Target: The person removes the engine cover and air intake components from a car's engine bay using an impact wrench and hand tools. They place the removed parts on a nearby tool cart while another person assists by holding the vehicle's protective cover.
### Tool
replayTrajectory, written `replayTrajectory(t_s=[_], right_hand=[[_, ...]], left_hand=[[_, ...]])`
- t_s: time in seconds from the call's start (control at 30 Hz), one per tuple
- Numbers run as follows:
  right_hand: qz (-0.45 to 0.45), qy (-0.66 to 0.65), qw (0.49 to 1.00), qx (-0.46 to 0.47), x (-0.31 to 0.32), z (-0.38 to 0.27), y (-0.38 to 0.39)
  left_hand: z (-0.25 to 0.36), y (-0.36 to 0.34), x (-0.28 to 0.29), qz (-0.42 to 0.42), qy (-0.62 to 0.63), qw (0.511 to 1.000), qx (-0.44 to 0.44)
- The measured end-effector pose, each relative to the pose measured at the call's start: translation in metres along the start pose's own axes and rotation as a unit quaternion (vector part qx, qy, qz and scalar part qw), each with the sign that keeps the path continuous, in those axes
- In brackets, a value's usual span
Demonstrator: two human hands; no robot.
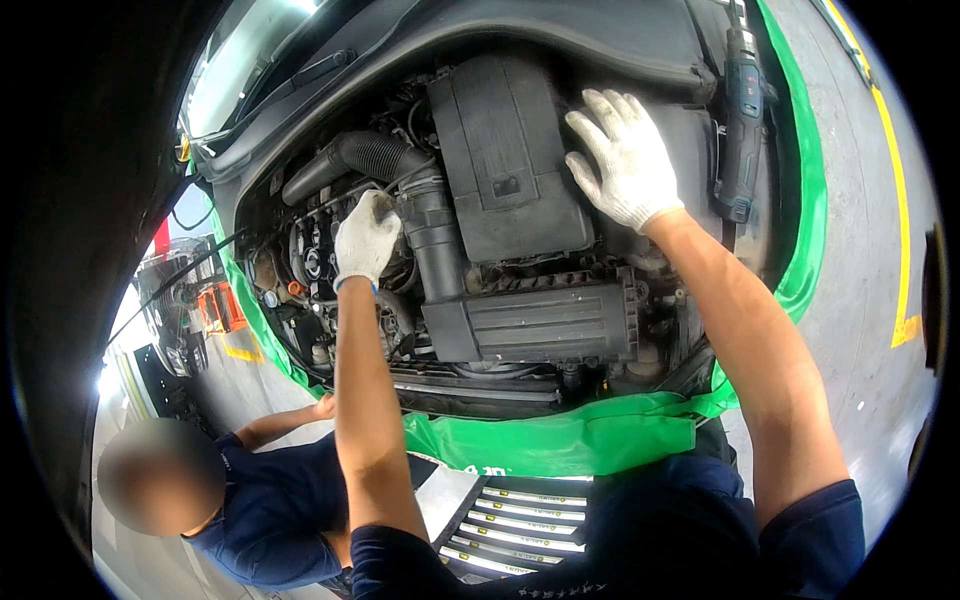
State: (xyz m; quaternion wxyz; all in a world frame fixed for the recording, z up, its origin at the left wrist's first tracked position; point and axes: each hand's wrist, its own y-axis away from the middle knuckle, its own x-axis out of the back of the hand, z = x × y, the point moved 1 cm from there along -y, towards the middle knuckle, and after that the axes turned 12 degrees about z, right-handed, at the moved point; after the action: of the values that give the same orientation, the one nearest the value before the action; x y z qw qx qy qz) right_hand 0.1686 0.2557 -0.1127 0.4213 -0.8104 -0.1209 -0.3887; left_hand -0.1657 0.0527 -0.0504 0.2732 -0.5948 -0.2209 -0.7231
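Observation:
My left hand (369, 238), in a white knit glove, reaches into the engine bay beside the black air intake duct (436, 245). Its fingers are curled together near the lower end of the ribbed intake hose (378, 155); what they grip, if anything, is hidden. Also gloved, my right hand (626, 165) lies with fingers spread at the right edge of the large black box-shaped cover (508, 150), holding nothing. A black and grey cordless ratchet (741, 135) rests to the right of that hand, along the bay's side.
Green protective covers (560, 438) drape the car's front and side edges. A ribbed black plastic housing (545, 325) spans the front of the bay. At lower left a co-worker in dark blue (275, 505) stands close, near a tool chest with several drawers (520, 525). An orange object (221, 308) stands beyond.

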Motion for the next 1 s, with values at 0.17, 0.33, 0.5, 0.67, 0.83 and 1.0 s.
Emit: replayTrajectory(t_s=[0.17,0.33,0.5,0.67,0.83,1.0], right_hand=[[0.011,0.003,1.000,0.005,0.001,0.002,-0.001],[0.019,-0.008,1.000,0.010,0.000,0.002,0.001],[0.025,-0.013,1.000,0.010,0.003,0.003,0.000],[0.033,-0.008,0.999,0.009,0.002,0.003,0.001],[0.021,-0.008,1.000,0.003,0.001,0.004,0.001],[0.014,0.001,1.000,-0.002,0.002,0.004,0.002]], left_hand=[[0.009,-0.025,0.025,-0.080,-0.117,0.981,-0.133],[-0.005,-0.041,0.022,-0.131,-0.118,0.965,-0.195],[0.005,-0.049,0.020,-0.140,-0.155,0.956,-0.204],[0.006,-0.042,0.018,-0.112,-0.153,0.965,-0.183],[0.012,-0.025,0.012,-0.067,-0.158,0.976,-0.131],[0.000,-0.015,0.007,-0.043,-0.053,0.995,-0.080]])
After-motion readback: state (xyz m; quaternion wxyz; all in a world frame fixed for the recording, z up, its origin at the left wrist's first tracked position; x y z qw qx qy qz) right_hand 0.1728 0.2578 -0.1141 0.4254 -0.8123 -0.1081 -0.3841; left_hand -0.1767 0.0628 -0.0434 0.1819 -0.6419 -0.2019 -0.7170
